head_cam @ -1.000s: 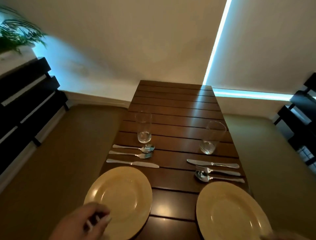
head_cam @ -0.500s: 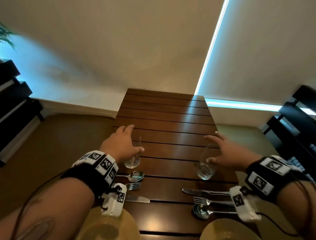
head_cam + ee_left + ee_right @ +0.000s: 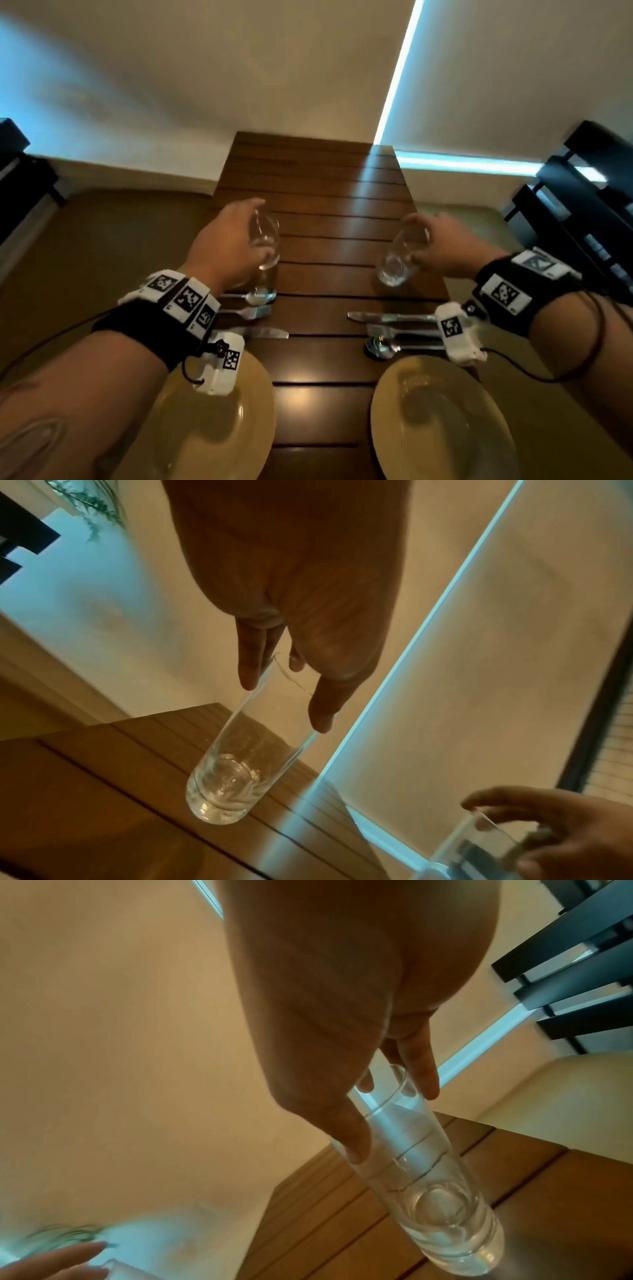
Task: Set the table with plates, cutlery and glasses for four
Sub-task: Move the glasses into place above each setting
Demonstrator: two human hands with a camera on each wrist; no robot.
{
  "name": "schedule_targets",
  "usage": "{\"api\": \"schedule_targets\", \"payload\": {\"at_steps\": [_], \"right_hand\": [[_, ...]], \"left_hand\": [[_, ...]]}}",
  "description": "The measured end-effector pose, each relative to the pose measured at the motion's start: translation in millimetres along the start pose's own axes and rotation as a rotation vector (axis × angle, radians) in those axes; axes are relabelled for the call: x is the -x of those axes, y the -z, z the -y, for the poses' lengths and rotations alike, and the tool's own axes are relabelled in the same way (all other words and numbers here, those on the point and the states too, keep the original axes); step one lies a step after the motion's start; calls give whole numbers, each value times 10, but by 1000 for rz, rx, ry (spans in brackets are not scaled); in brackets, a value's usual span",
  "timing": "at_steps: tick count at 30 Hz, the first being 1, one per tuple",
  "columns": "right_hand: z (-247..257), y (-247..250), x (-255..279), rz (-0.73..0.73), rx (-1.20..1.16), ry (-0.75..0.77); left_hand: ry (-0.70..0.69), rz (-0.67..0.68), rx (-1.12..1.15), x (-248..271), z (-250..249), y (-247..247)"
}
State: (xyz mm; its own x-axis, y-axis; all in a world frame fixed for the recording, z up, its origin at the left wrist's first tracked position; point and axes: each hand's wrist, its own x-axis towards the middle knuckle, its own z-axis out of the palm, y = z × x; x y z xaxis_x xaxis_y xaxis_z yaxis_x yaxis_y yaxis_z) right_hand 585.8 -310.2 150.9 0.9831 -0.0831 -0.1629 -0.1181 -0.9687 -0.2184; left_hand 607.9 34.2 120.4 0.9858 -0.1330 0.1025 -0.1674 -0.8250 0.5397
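Two clear tall glasses stand on the far side of two place settings on the dark slatted table (image 3: 318,192). My left hand (image 3: 262,236) (image 3: 284,693) grips the left glass (image 3: 265,274) (image 3: 232,772) near its rim, thumb on one side, fingers on the other. In the same way, my right hand (image 3: 416,240) (image 3: 394,1118) holds the right glass (image 3: 397,267) (image 3: 438,1191), which leans. I cannot tell whether either base is off the wood. Two yellow plates (image 3: 239,445) (image 3: 442,428) lie near me, with a knife, fork and spoon beyond each.
Left cutlery: spoon (image 3: 257,298), fork (image 3: 248,312), knife (image 3: 265,332). Right cutlery: knife (image 3: 387,317), fork (image 3: 394,330), spoon (image 3: 378,346). Olive bench seats flank the table. Dark slatted furniture (image 3: 582,205) stands at the right and far left. The table's far end meets the wall.
Both hands have come up from beside the plates and reached forward. Half a second ago they were spread at the glasses; now their fingers hold the rims.
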Motion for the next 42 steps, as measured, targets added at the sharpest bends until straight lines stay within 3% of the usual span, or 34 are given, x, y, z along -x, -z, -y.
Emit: {"api": "schedule_targets", "payload": {"at_steps": [6, 12, 16, 20, 29, 35, 42], "right_hand": [[254, 312, 721, -97, -71, 120], [601, 123, 1585, 33, -110, 259], [739, -236, 2016, 150, -107, 334], [793, -596, 2302, 240, -55, 391], [729, -822, 2631, 281, -2, 439], [698, -778, 2622, 276, -122, 322], [577, -831, 2657, 333, 1, 272]], "left_hand": [[-131, -15, 106, 873, -406, 306], [-123, 262, 112, 1810, -471, 459], [-129, 446, -2, 2261, -417, 364], [-157, 507, -64, 2599, -318, 138], [-169, 484, -134, 2913, -398, -134], [-97, 476, -128, 3004, -451, -80], [-62, 457, -177, 3032, -460, -94]]}}
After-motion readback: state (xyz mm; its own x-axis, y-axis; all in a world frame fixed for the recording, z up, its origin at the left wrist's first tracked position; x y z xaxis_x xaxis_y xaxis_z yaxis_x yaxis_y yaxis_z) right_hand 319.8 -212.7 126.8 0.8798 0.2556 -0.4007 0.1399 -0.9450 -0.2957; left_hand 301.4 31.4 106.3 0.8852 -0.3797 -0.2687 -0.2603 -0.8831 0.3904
